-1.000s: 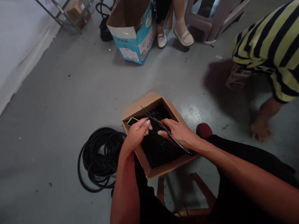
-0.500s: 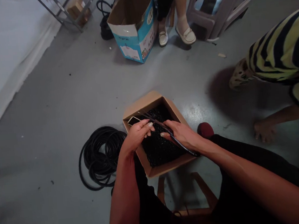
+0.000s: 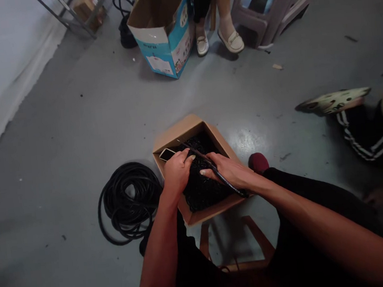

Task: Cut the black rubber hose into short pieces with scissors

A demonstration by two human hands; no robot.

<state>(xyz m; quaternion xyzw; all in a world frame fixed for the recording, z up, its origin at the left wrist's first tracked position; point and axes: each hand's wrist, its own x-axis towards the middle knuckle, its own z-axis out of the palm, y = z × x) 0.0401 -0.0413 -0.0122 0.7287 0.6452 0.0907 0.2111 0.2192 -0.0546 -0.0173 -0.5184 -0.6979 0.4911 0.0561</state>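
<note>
A small open cardboard box (image 3: 178, 138) full of small black parts rests on a wooden stool in front of me. My left hand (image 3: 177, 172) reaches down into the black parts, fingers curled, near a dark phone-like slab (image 3: 167, 154) at the box's left corner. My right hand (image 3: 230, 170) is closed around a thin black cable (image 3: 227, 184) that runs from the box back across my wrist. What the left fingers hold is hidden.
A coil of black cable (image 3: 128, 202) lies on the grey floor to the left. A blue-and-brown carton (image 3: 163, 31) stands at the back, beside a seated person's legs in white shoes (image 3: 231, 40). Another person's shoe and striped trouser leg (image 3: 355, 118) lie at right. Plastic stool legs (image 3: 274, 16) behind.
The person in the striped shirt has moved off to the right; only a shoe and leg remain in view. My left hand has dipped deeper into the box. My right hand still holds the cable.
</note>
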